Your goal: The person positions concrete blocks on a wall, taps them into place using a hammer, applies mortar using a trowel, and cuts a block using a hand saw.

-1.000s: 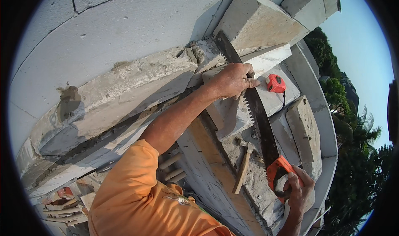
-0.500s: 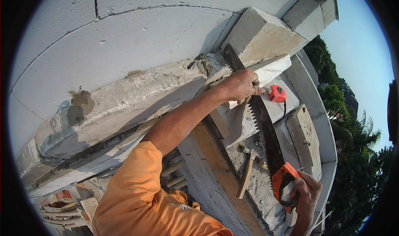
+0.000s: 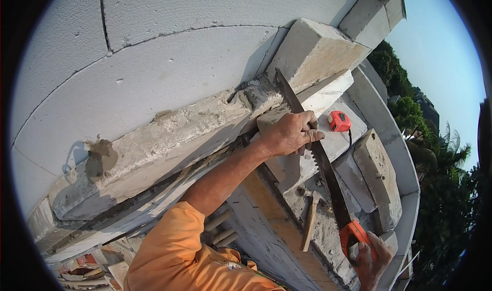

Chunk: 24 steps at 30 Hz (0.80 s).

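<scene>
My right hand (image 3: 373, 255) is closed round the orange handle (image 3: 352, 240) of a handsaw. Its long dark blade (image 3: 333, 188) runs up and to the left, with coarse teeth on the left edge. Partway up the blade, my left hand (image 3: 297, 133) is closed on it, thumb lying across the metal; part of its grip is hidden. The blade's tip end lies close to a big pale block (image 3: 318, 53). Below my left hand is a white block (image 3: 292, 163). A red tape measure (image 3: 339, 121) rests on another white block just right of the blade.
A hammer (image 3: 309, 222) with a wooden handle lies on the rough ledge left of the saw. Stacked blocks (image 3: 382, 175) stand to the right, inside a curved low wall (image 3: 405, 240). A tall curved block wall (image 3: 154, 70) rises at the left, above a concrete ledge (image 3: 154, 158).
My left hand has slid along the blade toward the handle. The saw has shifted slightly with my right hand still on it. The whole view has moved a little.
</scene>
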Tool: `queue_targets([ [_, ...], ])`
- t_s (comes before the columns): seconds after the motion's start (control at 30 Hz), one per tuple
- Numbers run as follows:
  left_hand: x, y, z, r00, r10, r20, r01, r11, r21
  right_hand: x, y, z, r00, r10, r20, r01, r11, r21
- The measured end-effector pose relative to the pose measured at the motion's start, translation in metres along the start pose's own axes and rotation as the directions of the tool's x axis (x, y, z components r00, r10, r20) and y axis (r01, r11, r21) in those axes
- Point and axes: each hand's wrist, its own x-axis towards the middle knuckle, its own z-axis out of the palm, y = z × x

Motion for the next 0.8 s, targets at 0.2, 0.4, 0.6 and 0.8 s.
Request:
queue_targets([
  [0.2, 0.013, -0.023, -0.007, 0.998, 0.065, -0.017, -0.065, 0.998, 0.021, 0.028, 0.006, 0.012, 0.958, 0.268, 0.100, -0.282, 0.944, 0.171],
  [0.4, 0.036, -0.027, -0.019, 0.997, 0.018, -0.071, -0.002, 0.976, 0.216, 0.082, 0.003, 0.033, 0.939, 0.305, 0.159, -0.338, 0.906, 0.257],
  [0.6, 0.045, -0.025, -0.028, 0.989, 0.150, 0.005, -0.129, 0.829, 0.545, 0.081, 0.001, 0.033, 0.914, 0.310, 0.261, -0.392, 0.839, 0.377],
  [0.8, 0.038, -0.011, -0.055, 0.987, 0.100, 0.124, -0.156, 0.778, 0.609, 0.051, -0.049, 0.021, 0.863, 0.383, 0.329, -0.500, 0.742, 0.447],
])
